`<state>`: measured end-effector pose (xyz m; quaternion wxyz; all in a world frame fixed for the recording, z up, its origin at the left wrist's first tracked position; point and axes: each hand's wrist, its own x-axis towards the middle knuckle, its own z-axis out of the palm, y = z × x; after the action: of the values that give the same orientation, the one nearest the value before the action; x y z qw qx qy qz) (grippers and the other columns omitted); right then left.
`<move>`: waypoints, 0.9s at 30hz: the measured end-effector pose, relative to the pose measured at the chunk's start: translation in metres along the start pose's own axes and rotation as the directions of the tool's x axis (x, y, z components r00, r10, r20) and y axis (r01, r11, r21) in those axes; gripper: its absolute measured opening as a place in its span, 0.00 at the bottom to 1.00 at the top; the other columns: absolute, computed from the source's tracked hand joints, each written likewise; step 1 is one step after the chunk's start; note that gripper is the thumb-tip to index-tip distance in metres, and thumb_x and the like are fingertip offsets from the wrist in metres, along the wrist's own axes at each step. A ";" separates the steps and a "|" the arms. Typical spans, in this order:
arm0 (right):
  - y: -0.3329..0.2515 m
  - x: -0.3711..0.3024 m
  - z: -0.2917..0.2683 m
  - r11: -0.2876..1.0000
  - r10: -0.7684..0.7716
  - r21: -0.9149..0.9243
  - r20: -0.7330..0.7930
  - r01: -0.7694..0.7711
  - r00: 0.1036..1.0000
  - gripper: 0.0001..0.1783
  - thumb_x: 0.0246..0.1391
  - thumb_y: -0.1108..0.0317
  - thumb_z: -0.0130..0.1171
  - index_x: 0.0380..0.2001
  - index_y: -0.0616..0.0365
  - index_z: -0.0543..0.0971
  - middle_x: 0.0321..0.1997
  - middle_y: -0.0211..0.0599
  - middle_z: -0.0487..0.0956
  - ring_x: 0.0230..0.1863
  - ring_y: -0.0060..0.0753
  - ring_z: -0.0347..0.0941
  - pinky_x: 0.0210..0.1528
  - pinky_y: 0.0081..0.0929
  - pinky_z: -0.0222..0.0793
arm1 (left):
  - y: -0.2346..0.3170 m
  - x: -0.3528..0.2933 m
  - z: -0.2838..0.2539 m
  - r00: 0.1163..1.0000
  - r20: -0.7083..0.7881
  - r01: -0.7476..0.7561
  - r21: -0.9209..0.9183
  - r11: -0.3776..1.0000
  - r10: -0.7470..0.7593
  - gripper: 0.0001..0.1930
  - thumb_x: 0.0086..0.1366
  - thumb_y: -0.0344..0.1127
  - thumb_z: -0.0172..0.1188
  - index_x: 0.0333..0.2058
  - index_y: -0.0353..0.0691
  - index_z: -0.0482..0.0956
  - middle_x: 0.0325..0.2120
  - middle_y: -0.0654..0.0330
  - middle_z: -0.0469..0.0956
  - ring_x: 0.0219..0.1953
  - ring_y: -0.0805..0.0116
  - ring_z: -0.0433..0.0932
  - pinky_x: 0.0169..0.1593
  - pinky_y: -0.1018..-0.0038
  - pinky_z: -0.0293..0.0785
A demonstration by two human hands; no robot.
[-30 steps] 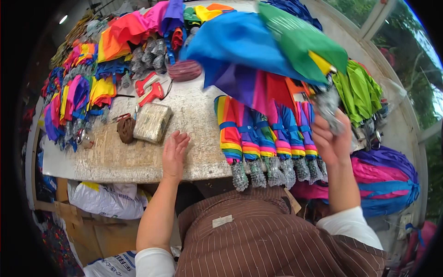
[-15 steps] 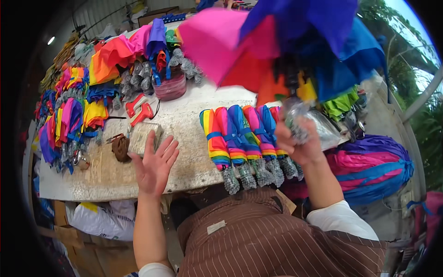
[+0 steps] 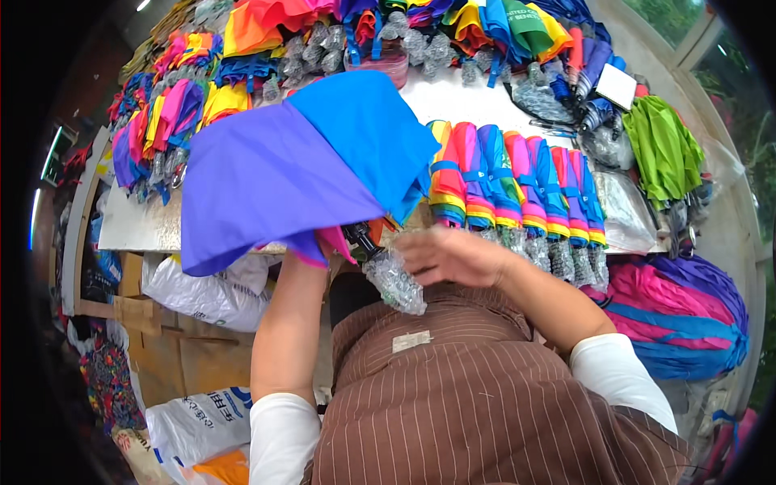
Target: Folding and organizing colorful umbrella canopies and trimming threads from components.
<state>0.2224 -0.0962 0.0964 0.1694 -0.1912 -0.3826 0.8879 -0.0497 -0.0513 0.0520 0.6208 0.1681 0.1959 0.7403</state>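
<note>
A multicoloured folding umbrella (image 3: 279,174), its purple and blue panels hanging loose, is held over the table's front edge. Bubble wrap covers its handle (image 3: 394,281), which points down toward my apron; a black shaft shows above it. My left hand (image 3: 307,265) reaches under the canopy and carries the umbrella; the cloth hides its fingers. Just right of the handle, my right hand (image 3: 453,257) is slightly blurred, fingers stretched toward the wrap, and I cannot tell whether they touch. To the right lies a row of rolled, strapped rainbow umbrellas (image 3: 517,178) with wrapped handles.
More colourful umbrellas (image 3: 271,28) are heaped along the far side of the white table (image 3: 149,222). At right are a green umbrella (image 3: 663,149), a clear plastic bag (image 3: 626,210) and a large pink, blue and purple cloth bundle (image 3: 675,315). White sacks (image 3: 206,295) sit below the table.
The umbrella has come down from the upper right to the front left. My left hand has gone under its canopy. My right hand has let go of the wrapped handle. The view has shifted.
</note>
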 end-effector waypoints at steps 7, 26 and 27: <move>-0.042 -0.007 0.001 0.976 -0.208 0.063 -0.011 0.208 0.978 0.53 0.42 0.29 0.56 0.64 0.53 0.58 0.64 0.41 0.63 0.65 0.42 0.57 0.65 0.48 0.52 | -0.004 0.000 -0.035 0.926 0.360 0.109 0.031 0.994 -0.112 0.24 0.70 0.48 0.40 0.59 0.42 0.59 0.57 0.55 0.63 0.59 0.60 0.61 0.62 0.65 0.59; 0.104 -0.010 -0.064 0.991 -0.106 -0.086 -0.090 0.098 0.990 0.23 0.57 0.65 0.56 0.54 0.63 0.69 0.52 0.44 0.74 0.50 0.35 0.72 0.50 0.31 0.70 | 0.014 -0.078 0.121 0.793 0.322 0.097 0.771 0.629 -0.517 0.15 0.65 0.35 0.53 0.48 0.33 0.75 0.44 0.61 0.78 0.43 0.72 0.76 0.49 0.72 0.72; 0.095 -0.024 -0.070 0.959 -0.168 -0.261 -0.191 0.114 0.967 0.21 0.57 0.64 0.56 0.51 0.62 0.71 0.48 0.45 0.77 0.43 0.35 0.76 0.43 0.31 0.74 | 0.021 -0.074 0.101 0.835 0.262 0.084 0.807 0.584 -0.483 0.14 0.66 0.36 0.52 0.45 0.33 0.76 0.40 0.61 0.79 0.42 0.73 0.76 0.47 0.74 0.72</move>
<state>0.2608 -0.1255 -0.0132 0.2470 -0.2763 -0.4831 0.7933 -0.0050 -0.1194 0.1493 0.6298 0.5495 0.3650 0.4100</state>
